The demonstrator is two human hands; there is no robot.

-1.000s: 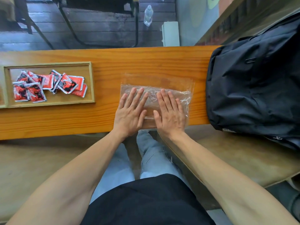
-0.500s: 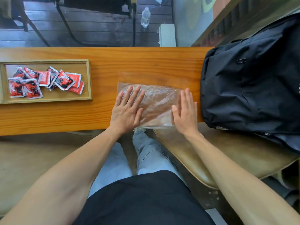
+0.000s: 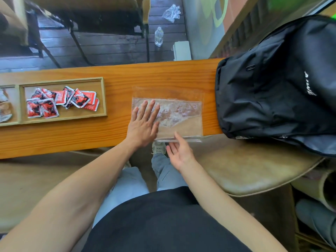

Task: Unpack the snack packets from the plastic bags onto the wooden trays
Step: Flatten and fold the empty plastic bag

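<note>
While left hand [image 3: 143, 124] flattens plastic bag [image 3: 180, 113] — right hand [image 3: 179, 151] palm-up.

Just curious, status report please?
Left hand flat on plastic bag. Right hand open at bag's near edge. Snack packets in tray. Nothing blocking.

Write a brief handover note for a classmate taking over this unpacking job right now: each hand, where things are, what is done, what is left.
Left hand: flat, pressing the left end of the empty clear plastic bag on the wooden counter.
Right hand: open, palm up, fingertips at the bag's near edge, gripping nothing.
Done: red snack packets lie piled in the wooden tray.
Left: clear the flattened bag away. A second tray at far left holds other items, unclear what.
</note>
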